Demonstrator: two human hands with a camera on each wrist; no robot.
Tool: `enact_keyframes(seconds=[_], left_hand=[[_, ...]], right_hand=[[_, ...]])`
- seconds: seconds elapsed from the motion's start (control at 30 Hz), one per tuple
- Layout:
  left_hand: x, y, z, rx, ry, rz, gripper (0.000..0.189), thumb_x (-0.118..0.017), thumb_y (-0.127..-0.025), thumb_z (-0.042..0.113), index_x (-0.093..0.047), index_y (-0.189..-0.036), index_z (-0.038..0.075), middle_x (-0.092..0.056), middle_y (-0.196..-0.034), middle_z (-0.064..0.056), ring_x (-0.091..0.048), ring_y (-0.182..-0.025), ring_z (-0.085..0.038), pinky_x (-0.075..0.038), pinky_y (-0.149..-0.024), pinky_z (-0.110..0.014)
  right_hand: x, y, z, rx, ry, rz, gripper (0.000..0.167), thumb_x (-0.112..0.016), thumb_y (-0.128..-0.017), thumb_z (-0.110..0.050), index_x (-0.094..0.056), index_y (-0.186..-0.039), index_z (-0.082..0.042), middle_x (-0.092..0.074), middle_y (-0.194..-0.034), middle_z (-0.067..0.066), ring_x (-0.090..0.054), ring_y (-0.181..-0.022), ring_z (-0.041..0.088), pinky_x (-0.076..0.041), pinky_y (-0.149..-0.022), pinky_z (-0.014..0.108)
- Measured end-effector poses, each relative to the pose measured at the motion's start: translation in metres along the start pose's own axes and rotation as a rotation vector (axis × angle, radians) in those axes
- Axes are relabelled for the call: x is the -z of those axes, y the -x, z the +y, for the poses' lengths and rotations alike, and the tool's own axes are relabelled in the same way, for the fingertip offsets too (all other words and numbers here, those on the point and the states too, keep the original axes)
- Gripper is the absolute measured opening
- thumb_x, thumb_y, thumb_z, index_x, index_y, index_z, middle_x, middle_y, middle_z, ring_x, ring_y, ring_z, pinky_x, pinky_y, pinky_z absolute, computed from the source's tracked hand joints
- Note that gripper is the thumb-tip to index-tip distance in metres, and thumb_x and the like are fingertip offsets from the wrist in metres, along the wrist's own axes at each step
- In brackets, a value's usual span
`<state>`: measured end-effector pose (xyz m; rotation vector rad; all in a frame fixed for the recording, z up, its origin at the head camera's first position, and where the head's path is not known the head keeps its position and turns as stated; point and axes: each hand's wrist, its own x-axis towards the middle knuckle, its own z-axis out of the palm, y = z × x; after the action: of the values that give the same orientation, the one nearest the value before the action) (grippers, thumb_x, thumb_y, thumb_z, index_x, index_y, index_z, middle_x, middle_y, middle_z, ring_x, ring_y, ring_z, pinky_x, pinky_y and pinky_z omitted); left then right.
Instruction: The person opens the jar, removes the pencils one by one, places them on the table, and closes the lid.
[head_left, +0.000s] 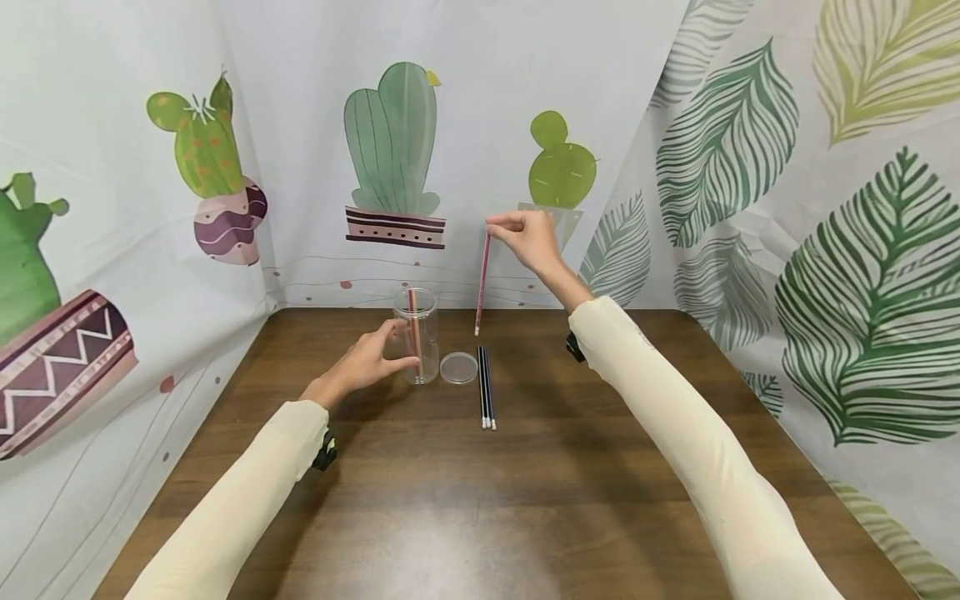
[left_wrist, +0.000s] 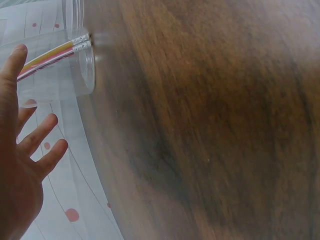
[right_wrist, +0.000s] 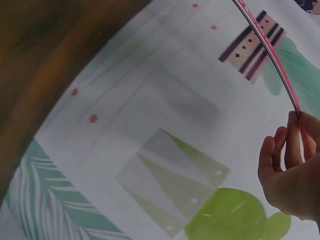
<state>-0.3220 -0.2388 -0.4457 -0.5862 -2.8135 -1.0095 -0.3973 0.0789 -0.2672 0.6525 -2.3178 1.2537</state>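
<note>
A clear cylindrical jar (head_left: 430, 342) stands upright on the table, with a few pencils (head_left: 414, 337) in yellow and red tones inside. Beside its left wall is my left hand (head_left: 367, 357), thumb and fingers spread around that side. In the left wrist view those fingers (left_wrist: 42, 135) are apart and fairly straight, and the pencils' metal ends (left_wrist: 81, 42) point down at the jar's base. My right hand (head_left: 534, 240) is raised and pinches a pink pencil (head_left: 483, 283) by its upper end. This pencil hangs nearly upright above the table, eraser end down.
A round clear lid (head_left: 458, 367) lies flat just right of the jar. Several dark pencils (head_left: 486, 387) lie side by side to its right, erasers toward me. Behind the brown table (head_left: 465, 517) hangs a white cloth (head_left: 300, 167) printed with cacti and leaves.
</note>
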Motion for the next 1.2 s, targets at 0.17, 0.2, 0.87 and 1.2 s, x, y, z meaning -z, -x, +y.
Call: enact_keyframes(seconds=[0.17, 0.2, 0.87, 1.2], left_hand=[[0.0, -0.001, -0.001, 0.004, -0.001, 0.0, 0.082, -0.08, -0.09, 0.048, -0.04, -0.152, 0.012, -0.059, -0.143, -0.023, -0.057, -0.132, -0.039, -0.047, -0.105, -0.063], [0.0, -0.001, -0.001, 0.007, 0.001, 0.0, 0.081, -0.08, -0.09, 0.048, -0.04, -0.151, 0.012, -0.059, -0.143, -0.022, -0.057, -0.132, -0.039, -0.047, -0.105, -0.062], [0.0, 0.0, 0.0, -0.004, 0.016, 0.008, 0.078, -0.082, -0.091, 0.042, -0.042, -0.15, 0.012, -0.059, -0.144, -0.021, -0.057, -0.132, -0.042, -0.046, -0.105, -0.063], [0.001, -0.001, 0.002, -0.011, -0.007, 0.01, 0.076, -0.082, -0.091, 0.041, -0.043, -0.149, 0.011, -0.062, -0.142, -0.016, -0.06, -0.129, -0.037, -0.047, -0.106, -0.059]], right_hand=[[-0.003, 0.014, 0.021, -0.057, 0.039, -0.05, 0.019, -0.078, -0.095, -0.017, -0.081, -0.11, -0.006, -0.079, -0.103, 0.011, -0.076, -0.088, 0.02, -0.052, -0.065, 0.023], [-0.003, 0.017, 0.024, -0.069, 0.044, -0.059, 0.019, -0.078, -0.095, -0.018, -0.081, -0.11, -0.006, -0.079, -0.102, 0.011, -0.076, -0.087, 0.019, -0.049, -0.063, 0.021], [-0.026, 0.064, 0.078, -0.196, 0.168, -0.217, 0.017, -0.078, -0.095, -0.019, -0.082, -0.106, -0.007, -0.078, -0.109, 0.012, -0.074, -0.103, 0.03, -0.058, -0.078, 0.034], [-0.041, 0.084, 0.097, -0.205, 0.137, -0.233, 0.019, -0.077, -0.096, -0.016, -0.081, -0.109, -0.002, -0.076, -0.114, 0.015, -0.073, -0.108, 0.032, -0.058, -0.091, 0.045]])
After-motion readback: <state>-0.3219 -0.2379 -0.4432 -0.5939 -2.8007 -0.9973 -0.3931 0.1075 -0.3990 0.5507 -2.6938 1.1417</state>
